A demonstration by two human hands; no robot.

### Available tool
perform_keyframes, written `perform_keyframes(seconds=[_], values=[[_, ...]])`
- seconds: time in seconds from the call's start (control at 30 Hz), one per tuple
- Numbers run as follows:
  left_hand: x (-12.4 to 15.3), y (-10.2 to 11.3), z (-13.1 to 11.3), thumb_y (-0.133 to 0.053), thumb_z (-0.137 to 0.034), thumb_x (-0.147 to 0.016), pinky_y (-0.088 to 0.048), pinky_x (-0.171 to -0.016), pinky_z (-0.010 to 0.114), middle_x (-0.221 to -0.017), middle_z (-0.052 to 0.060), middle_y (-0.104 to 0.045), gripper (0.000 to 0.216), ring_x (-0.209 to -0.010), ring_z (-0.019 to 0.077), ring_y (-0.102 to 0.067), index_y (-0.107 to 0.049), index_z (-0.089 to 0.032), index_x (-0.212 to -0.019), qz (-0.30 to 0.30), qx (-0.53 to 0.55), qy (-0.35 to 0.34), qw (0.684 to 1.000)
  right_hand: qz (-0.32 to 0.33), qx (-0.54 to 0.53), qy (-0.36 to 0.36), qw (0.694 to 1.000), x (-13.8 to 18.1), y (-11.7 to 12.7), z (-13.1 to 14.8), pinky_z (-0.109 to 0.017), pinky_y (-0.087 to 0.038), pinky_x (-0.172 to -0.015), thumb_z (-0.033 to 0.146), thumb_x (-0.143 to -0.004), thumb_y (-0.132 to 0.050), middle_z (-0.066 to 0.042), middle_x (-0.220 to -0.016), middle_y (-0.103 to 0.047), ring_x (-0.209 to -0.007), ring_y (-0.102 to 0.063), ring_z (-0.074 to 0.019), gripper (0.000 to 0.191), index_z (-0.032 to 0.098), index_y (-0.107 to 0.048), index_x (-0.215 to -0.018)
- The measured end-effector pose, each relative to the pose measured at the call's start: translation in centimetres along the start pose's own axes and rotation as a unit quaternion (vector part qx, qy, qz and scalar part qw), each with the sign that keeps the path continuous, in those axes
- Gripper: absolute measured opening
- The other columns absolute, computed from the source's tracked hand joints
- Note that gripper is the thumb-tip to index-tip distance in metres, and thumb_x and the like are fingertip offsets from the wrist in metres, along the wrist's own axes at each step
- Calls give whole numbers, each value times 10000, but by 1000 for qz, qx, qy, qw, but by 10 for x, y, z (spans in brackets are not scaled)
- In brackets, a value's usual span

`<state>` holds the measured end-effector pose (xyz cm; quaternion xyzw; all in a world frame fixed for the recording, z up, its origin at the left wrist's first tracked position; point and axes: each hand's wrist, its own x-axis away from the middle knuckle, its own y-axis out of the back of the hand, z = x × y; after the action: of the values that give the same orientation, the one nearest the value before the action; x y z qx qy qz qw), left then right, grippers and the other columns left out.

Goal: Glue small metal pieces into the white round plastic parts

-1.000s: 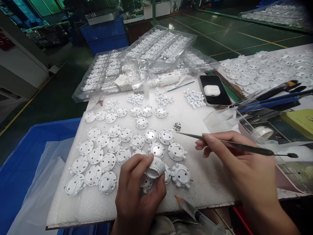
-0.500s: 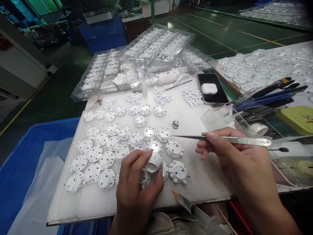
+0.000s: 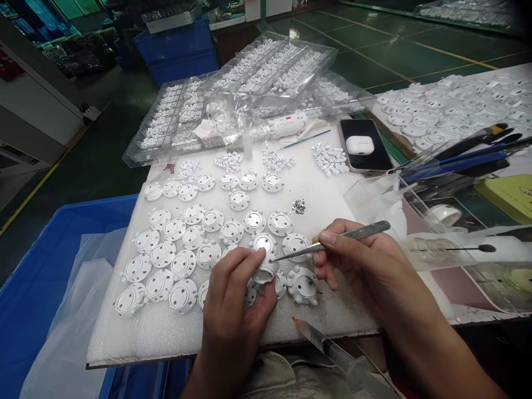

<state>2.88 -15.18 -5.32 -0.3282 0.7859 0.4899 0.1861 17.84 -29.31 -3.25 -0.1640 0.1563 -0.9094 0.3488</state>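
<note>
Between the thumb and fingers of my left hand [image 3: 236, 299] is a small white round part [image 3: 265, 272], tilted up off the foam board [image 3: 137, 338]. My right hand [image 3: 353, 252] is closed on metal tweezers [image 3: 310, 249], whose tip meets the upper side of that part. Whether the tip holds something tiny is too small to make out. Around my hands lie several white disc-shaped parts [image 3: 183, 295] with dark dots and small knobs. A small heap of shiny metal bits [image 3: 298, 206] sits beyond the tweezers.
A syringe with an orange tip [image 3: 324, 346] lies at the front edge. Piles of small white pieces [image 3: 330, 159], a phone [image 3: 366, 160] with a white case on it, and clear trays [image 3: 274, 66] are farther back. A blue bin [image 3: 75, 221] stands left; brushes [image 3: 461, 158] lie right.
My right hand has moved left with the tweezers, bringing their tip from above the board to the white part. My left hand keeps hold of the part.
</note>
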Motion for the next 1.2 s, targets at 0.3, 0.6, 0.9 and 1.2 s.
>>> perform_keyframes(seconds=[0.3, 0.6, 0.9, 1.2], values=[[0, 0, -1, -699, 16, -837, -486, -1043, 215, -1158, 51, -631, 424, -1105, 144, -625, -641, -132, -1230, -9, 5, -5, 1000, 17, -33, -4, 999, 2, 3, 0, -140, -526, -451, 308, -873, -783, -21, -679, -709, -566, -676, -110, 213, 165, -699, -740], [-4, -1, -2, -717, 7, -833, -485, -1047, 194, -1145, 46, -631, 411, -1105, 131, -622, -641, -117, -1217, -17, 21, 0, 1000, 41, -21, 75, 996, 8, 5, -4, -140, -525, -463, 259, -938, -709, 3, -717, -716, -600, -687, -104, 110, 212, -707, -839], [-3, 2, -3, -748, -11, -828, -467, -1068, 174, -1149, 43, -630, 412, -1117, 115, -613, -638, -114, -1212, -24, 27, 10, 999, 48, 45, 175, 982, 12, 1, -11, -223, -564, -525, 219, -917, -723, -7, -811, -692, -654, -675, -129, 25, 229, -701, -910], [-3, 2, -2, -746, -2, -823, -457, -1078, 167, -1154, 40, -628, 413, -1127, 109, -611, -639, -114, -1205, -27, 26, 11, 999, 47, -71, 256, 963, 9, 6, 3, -230, -471, -435, 327, -916, -697, 1, -647, -585, -562, -575, -115, 109, 231, -749, -913]])
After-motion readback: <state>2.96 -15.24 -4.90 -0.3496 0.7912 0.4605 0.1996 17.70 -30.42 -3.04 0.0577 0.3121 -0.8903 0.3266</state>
